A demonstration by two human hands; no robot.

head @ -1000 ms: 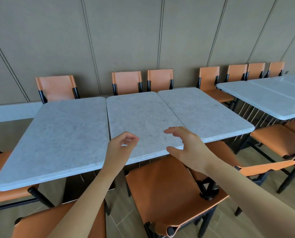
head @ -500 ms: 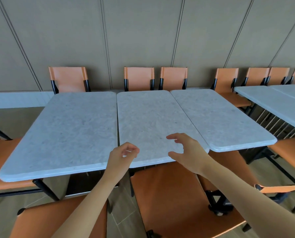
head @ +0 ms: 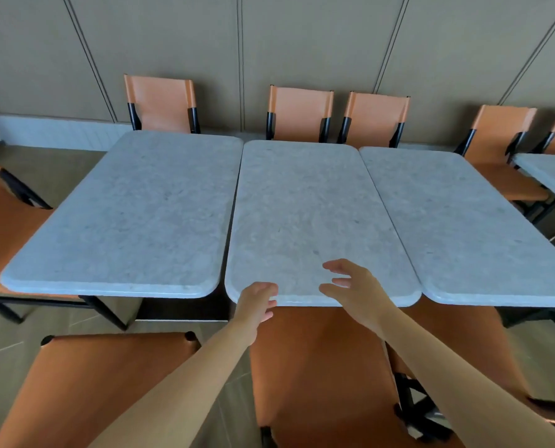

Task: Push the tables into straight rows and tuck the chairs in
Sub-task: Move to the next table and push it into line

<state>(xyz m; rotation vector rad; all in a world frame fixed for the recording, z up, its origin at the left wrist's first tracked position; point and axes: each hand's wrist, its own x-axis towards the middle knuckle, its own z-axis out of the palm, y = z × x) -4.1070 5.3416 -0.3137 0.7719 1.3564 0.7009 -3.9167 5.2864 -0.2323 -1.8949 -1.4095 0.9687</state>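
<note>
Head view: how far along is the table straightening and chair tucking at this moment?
Done: the three tables sit side by side, the left table and right table flanking the middle table. In hand: left hand and right hand reach its near edge, gripping nothing yet. Left: near edges look staggered, and the near chair isn't tucked in.

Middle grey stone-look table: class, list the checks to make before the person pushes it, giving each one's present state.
1. Left hand at the near edge of the middle grey stone-look table: ok.
2. Right hand gripping that edge: not ok, fingers spread above the top.
3. Near edges of the three tables level: not ok, the left grey table sits further back.
4. Tabletop bare: ok.
5. Orange leather chair tucked in: not ok.
</note>
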